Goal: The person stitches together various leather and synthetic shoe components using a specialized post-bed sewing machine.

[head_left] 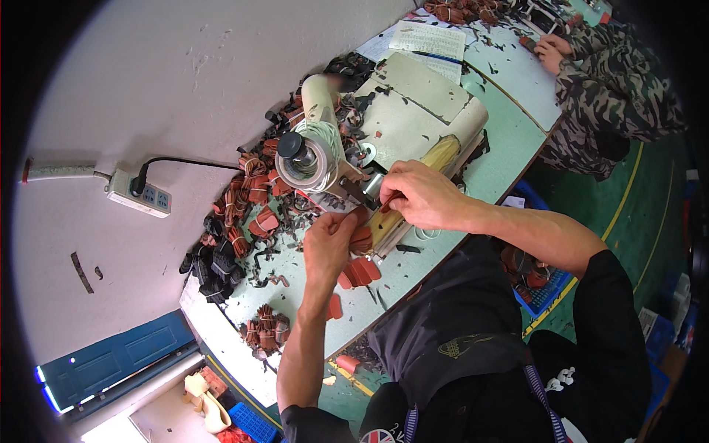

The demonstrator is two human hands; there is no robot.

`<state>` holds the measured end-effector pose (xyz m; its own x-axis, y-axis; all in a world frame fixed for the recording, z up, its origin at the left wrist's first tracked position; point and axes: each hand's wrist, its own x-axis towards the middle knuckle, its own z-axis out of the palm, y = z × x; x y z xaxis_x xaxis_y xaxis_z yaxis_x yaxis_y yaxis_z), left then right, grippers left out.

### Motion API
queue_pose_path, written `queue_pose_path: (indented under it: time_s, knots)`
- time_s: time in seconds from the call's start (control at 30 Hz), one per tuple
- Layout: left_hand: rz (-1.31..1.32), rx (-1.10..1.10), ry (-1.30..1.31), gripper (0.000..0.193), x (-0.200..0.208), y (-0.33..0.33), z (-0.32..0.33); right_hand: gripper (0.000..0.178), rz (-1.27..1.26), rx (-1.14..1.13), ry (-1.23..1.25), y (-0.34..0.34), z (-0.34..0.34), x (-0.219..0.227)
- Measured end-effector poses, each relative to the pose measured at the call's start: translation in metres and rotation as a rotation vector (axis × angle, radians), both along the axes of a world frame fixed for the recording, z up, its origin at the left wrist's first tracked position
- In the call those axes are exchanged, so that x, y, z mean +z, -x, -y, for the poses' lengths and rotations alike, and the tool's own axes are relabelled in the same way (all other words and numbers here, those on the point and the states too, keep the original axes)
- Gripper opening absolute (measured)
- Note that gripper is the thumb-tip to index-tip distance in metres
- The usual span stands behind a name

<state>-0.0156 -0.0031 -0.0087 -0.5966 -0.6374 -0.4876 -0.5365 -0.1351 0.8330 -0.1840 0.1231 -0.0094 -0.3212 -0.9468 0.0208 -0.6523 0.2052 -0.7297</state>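
Observation:
My left hand [327, 244] pinches the edge of a flat reddish-brown leather piece [360, 215] at the working end of a cream bench machine [422, 92]. Just to its right, my right hand [418, 193] is closed, thumb and fingers pinching a small reddish-brown strip [391, 200] beside the machine's metal roller. Between the hands and my body, a fanned stack of leather pieces [360, 272] lies on the table, with more pieces against the yellow-taped machine edge. Fingertips partly hide what each hand grips.
Bundles of reddish-brown pieces [236, 199] and black bundles [214, 267] line the wall side. A cable-wrapped lamp [306, 159] stands over the machine. Scraps litter the pale table [509, 133]. An open notebook [427, 44] lies behind; a co-worker in camouflage [617, 88] works far right. A blue crate [546, 295] sits below.

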Motion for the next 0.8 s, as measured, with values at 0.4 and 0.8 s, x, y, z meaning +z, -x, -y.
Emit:
queue_pose_path:
  time_s: [0.4,0.8]
  knots:
    - [-0.064,-0.069,-0.245,0.032,0.004,-0.016,0.011,0.012,-0.090,-0.048,0.049,0.004,-0.004,-0.005]
    - [-0.044,-0.099,-0.065,0.027,0.003,0.007,0.005,0.012,-0.143,-0.018,0.022,-0.006,0.006,0.001]
